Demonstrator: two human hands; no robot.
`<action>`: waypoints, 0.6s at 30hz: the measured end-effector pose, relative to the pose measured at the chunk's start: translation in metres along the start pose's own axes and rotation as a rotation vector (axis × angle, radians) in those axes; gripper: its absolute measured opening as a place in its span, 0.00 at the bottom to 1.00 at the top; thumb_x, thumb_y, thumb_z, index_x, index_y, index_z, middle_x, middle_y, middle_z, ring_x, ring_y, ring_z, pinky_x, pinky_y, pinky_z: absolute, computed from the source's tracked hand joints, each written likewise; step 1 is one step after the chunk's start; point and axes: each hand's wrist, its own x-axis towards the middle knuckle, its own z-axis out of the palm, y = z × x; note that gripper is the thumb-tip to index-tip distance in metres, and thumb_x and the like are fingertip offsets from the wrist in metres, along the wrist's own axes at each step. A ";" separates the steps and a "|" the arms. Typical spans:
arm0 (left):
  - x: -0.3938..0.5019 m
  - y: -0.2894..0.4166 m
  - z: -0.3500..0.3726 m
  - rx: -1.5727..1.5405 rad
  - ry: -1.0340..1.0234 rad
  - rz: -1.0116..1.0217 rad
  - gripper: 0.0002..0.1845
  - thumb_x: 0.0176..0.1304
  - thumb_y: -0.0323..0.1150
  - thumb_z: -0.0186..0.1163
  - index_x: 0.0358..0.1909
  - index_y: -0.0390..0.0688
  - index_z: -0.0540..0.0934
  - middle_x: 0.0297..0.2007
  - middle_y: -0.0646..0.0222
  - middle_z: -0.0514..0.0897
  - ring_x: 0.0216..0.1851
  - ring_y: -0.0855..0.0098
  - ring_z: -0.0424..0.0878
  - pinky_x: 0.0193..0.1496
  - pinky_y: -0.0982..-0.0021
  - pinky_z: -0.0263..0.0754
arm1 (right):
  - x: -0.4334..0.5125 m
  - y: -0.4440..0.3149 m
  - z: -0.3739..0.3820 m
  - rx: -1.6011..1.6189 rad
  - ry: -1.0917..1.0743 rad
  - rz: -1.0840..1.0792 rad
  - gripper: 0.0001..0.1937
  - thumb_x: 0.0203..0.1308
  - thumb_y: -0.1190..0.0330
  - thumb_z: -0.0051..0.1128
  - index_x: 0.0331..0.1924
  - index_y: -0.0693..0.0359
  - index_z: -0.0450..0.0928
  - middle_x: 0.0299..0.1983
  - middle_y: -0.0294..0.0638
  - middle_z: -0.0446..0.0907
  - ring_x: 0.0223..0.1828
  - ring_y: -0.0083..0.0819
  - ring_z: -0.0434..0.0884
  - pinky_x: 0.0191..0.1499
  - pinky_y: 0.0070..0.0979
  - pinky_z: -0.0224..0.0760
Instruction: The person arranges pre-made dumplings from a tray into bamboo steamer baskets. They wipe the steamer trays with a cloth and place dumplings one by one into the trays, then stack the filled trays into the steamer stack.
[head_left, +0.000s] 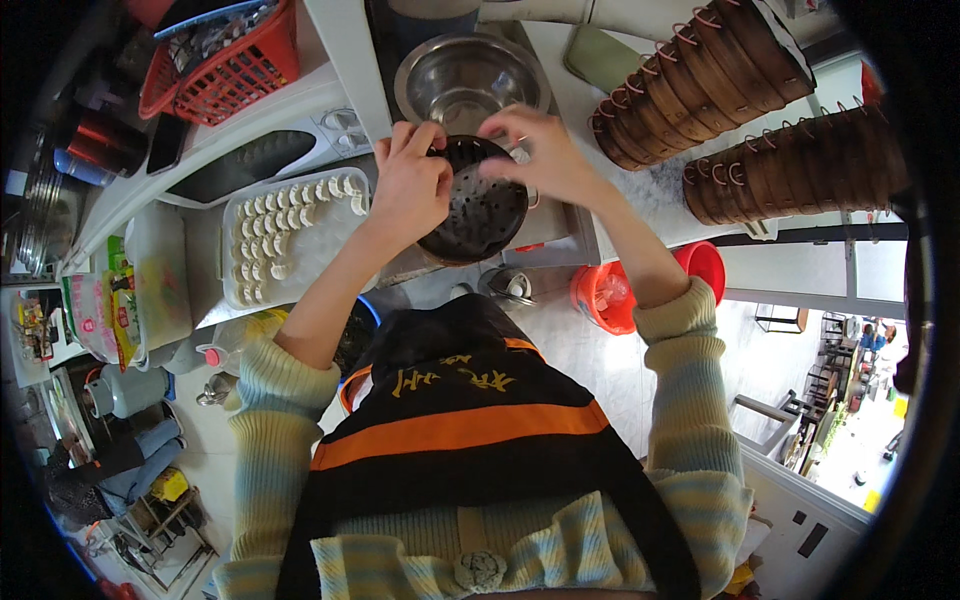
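Note:
Before me sits a round, dark-walled steamer basket (484, 217) with a dark perforated liner inside it. My left hand (415, 184) is at its left rim with the fingers curled; whether they pinch the rim or liner I cannot tell. Over the right side of the basket is my right hand (538, 154), blurred, its thumb and fingers apart with nothing visible between them. A small white thing (519, 154) shows beside its fingers, too unclear to name. To the left, a white plastic tray (322, 259) holds rows of pale crescent dumplings (264, 225).
A stainless steel bowl (472, 75) stands behind the basket. Two tilted stacks of bamboo steamers (701, 82) occupy the right counter, near a green cloth-like item (604, 58). A microwave (247, 161) and red plastic basket (232, 71) are at left. Red buckets (606, 296) stand below.

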 end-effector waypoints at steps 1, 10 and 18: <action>0.002 0.004 -0.005 -0.008 0.010 0.003 0.04 0.39 0.25 0.66 0.17 0.44 0.80 0.43 0.73 0.73 0.50 0.63 0.67 0.49 0.59 0.58 | -0.004 0.006 -0.015 -0.040 0.097 0.088 0.16 0.51 0.67 0.68 0.44 0.60 0.79 0.38 0.34 0.80 0.35 0.20 0.77 0.42 0.21 0.69; 0.016 0.044 -0.095 0.079 0.069 -0.009 0.06 0.41 0.25 0.67 0.23 0.42 0.80 0.42 0.69 0.74 0.49 0.61 0.69 0.50 0.59 0.58 | -0.099 0.187 0.017 -0.295 0.377 0.462 0.07 0.55 0.73 0.57 0.36 0.65 0.83 0.32 0.46 0.83 0.33 0.37 0.84 0.39 0.28 0.76; -0.046 0.036 -0.220 0.189 0.111 -0.329 0.08 0.38 0.20 0.66 0.24 0.37 0.79 0.38 0.66 0.73 0.41 0.65 0.70 0.45 0.67 0.65 | -0.099 0.244 0.092 -0.464 0.002 0.254 0.17 0.51 0.71 0.59 0.49 0.55 0.79 0.51 0.45 0.76 0.52 0.45 0.76 0.52 0.36 0.72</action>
